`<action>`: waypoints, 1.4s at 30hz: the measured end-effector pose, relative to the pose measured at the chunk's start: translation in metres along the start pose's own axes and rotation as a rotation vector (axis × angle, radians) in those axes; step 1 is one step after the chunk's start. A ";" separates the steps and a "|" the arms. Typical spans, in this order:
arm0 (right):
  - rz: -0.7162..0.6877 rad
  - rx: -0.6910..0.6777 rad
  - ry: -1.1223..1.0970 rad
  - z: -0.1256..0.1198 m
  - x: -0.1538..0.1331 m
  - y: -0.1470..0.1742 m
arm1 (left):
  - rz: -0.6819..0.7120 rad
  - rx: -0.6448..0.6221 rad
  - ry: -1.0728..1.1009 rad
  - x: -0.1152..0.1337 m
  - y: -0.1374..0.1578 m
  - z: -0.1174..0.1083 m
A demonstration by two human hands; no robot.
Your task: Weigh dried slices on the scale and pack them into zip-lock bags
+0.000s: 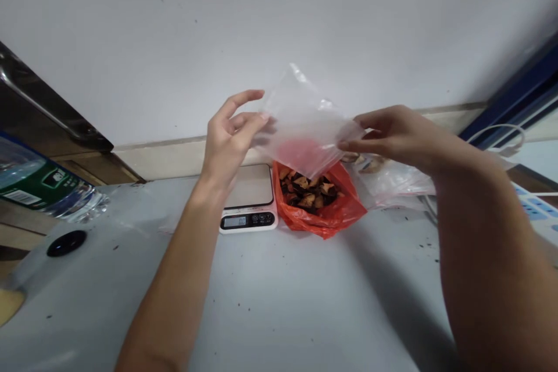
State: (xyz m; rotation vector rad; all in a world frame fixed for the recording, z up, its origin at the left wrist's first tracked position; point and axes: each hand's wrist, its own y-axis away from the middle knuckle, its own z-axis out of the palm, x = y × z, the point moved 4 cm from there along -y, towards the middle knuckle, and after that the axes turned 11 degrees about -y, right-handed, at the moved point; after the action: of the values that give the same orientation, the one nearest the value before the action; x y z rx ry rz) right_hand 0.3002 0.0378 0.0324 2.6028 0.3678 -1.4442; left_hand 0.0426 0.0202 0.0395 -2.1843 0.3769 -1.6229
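A clear plastic bag point(305, 113) is stretched out between both hands, tilted with one corner up; no contents show in it. My left hand point(233, 133) pinches its left corner between thumb and fingers. At the opposite corner, my right hand point(387, 133) grips it the same way. Below hangs the view of an open red plastic bag point(325, 224), filled with dried brown pieces point(307, 192) that look like dried fruit or mushroom slices. Beside it on the left sits a white kitchen scale point(248, 218), its display reading 0.0, partly behind my left wrist.
More clear plastic bags point(392, 183), some with pale dried pieces, lie right of the red bag. A large water bottle point(47, 180) and a round black object point(67, 243) are at the left. A white cable and a power strip point(538, 209) lie at the right. A wall point(261, 23) rises behind.
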 end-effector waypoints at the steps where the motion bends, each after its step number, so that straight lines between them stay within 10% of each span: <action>1: -0.003 0.010 -0.055 0.002 -0.001 0.000 | -0.020 -0.017 -0.040 -0.003 -0.001 -0.005; 8: -0.025 -0.065 -0.187 0.022 -0.011 0.000 | -0.014 0.060 -0.152 -0.022 -0.001 -0.027; 14: -0.119 0.148 -0.331 0.037 -0.022 -0.006 | -0.083 0.012 -0.210 -0.024 0.003 -0.055; 21: -0.488 0.359 -0.303 0.103 -0.072 -0.018 | -0.465 -0.051 -0.528 -0.048 0.013 -0.135; 26: -0.748 0.077 0.197 0.187 -0.117 -0.027 | -0.799 -0.014 -0.609 -0.083 0.035 -0.185; 32: -0.692 -0.433 0.729 0.280 -0.114 -0.024 | -0.948 -0.185 -0.536 -0.107 0.054 -0.189; 42: -0.574 -0.606 0.709 0.300 -0.095 -0.022 | -0.861 -0.299 -0.703 -0.135 0.044 -0.173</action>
State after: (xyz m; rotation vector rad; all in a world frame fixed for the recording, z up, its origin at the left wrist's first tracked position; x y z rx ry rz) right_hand 0.0014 -0.0266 -0.0455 2.4501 1.4554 -0.2962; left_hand -0.1619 0.0143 -0.0523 -3.2049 -0.6477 -0.9926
